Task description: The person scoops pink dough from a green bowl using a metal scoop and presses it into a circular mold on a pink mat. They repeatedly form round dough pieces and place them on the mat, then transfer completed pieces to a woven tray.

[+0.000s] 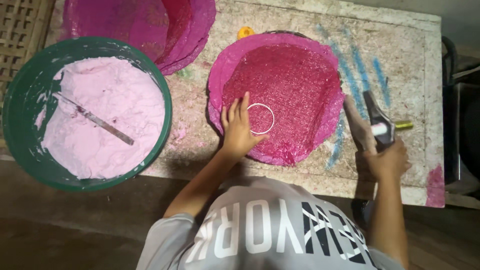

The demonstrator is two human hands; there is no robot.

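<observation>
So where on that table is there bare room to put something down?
The far right of the table, past the pink disc and above the right hand, is bare. The left is crowded: green basin, stacked pink discs.

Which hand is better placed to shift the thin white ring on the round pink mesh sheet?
Left. The left hand rests open on the round pink mesh sheet beside the thin white ring; the right hand grips a dark metal tool off the sheet.
</observation>
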